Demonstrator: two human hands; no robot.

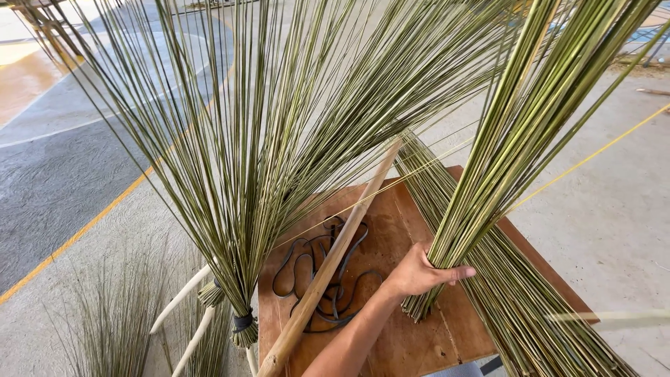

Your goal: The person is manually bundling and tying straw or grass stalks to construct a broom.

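Note:
My left hand [419, 274] is shut around the lower end of a bundle of long green stalks [513, 132], which stands upright and fans out toward the top right. The bundle's cut ends [421, 306] rest on a brown wooden table [412, 342]. More green stalks [520, 307] lie flat across the table's right side, just behind my hand. A long wooden stick [328, 269] lies diagonally over a tangle of black rubber strips [314, 269] to the left of my hand. My right hand is out of sight.
A large sheaf of stalks [265, 139] tied near its base with a black band [243, 322] stands left of the table, fanning wide. Pale curved sticks [180, 299] lean beside it. A thin yellow cord [593, 155] crosses at the right. The grey concrete floor [56, 181] has a yellow line.

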